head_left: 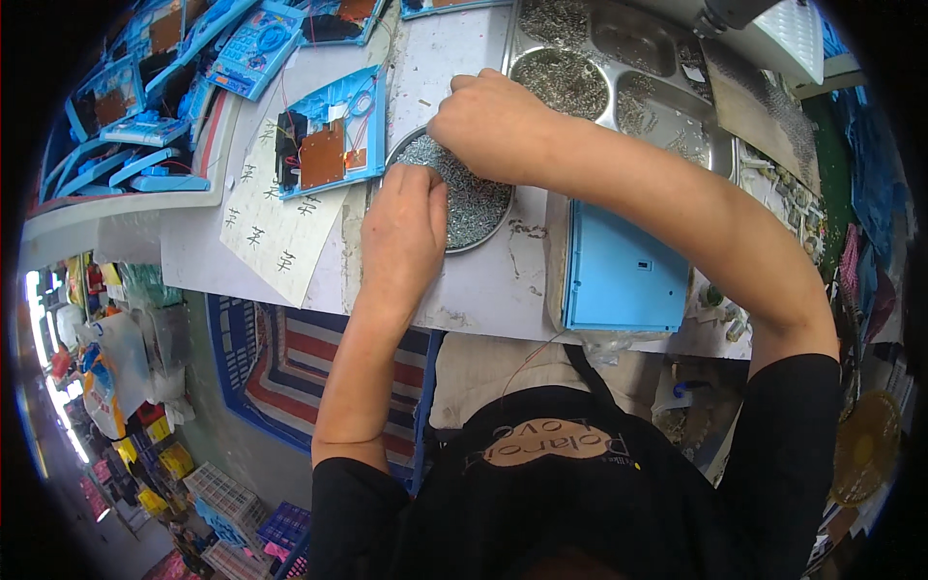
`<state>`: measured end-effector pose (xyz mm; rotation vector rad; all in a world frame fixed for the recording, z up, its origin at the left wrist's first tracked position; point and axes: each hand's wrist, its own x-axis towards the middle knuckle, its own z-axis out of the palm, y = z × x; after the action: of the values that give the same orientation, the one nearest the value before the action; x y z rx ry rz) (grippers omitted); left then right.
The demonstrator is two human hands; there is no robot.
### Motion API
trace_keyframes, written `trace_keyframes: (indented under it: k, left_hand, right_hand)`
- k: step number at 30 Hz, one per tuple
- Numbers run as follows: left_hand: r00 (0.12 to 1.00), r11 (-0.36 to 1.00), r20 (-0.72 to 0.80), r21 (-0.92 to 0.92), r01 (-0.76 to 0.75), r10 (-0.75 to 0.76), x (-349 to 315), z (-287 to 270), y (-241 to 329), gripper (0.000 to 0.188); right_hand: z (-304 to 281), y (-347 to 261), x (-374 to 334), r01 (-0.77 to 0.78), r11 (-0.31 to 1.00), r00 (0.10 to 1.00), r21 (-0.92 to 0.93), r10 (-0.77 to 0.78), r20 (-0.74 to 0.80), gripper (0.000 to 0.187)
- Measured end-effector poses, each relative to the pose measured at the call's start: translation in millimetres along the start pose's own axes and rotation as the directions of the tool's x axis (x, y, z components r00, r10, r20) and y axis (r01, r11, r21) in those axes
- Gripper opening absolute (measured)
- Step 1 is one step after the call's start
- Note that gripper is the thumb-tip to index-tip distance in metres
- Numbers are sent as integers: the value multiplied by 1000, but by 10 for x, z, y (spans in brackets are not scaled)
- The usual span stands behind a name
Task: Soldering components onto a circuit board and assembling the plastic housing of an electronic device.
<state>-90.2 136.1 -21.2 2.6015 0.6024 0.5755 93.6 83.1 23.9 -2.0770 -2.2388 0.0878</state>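
Observation:
My left hand [404, 220] reaches over the near left rim of a round metal bowl [462, 250] filled with small silvery screws [476, 207]. Its fingers are bent together, tips down at the screws; whatever they pinch is hidden. Across the bowl's far side, my right hand [491, 128] is closed with the knuckles up, and its fingertips and any contents are out of sight. Left of the bowl lies an opened blue plastic housing [360, 121] with a brown circuit board [322, 157] and thin wires. Beneath my right forearm rests a flat blue plastic panel [623, 275].
A metal compartment tray [611, 70] holding small metal parts stands beyond my right arm. More blue housings [253, 48] are piled in a bin at the far left. A paper sheet [280, 227] with handwriting lies left. Below the table edge sits a blue plastic crate [230, 333].

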Motion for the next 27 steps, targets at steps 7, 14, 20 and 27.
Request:
trace_keyframes:
  k: [7, 14, 20, 27]
  left_hand:
    - [995, 997, -98, -76, 10, -17, 7, -79, -27, 11]
    - [999, 968, 32, -251, 5, 3, -46, 75, 442, 12]
    - [992, 966, 107, -256, -41, 71, -24, 114, 634, 9]
    - [991, 965, 128, -262, 0, 35, -110, 45, 602, 7]
  right_hand:
    - [-340, 136, -1605, -55, 840, 834, 539, 336, -438, 21]
    - [272, -510, -2590, -136, 622, 512, 771, 710, -484, 30]
    - [438, -556, -2746, -139, 576, 521, 806, 734, -435, 36]
    - [436, -522, -2806, -124, 476, 532, 871, 773, -347, 44]
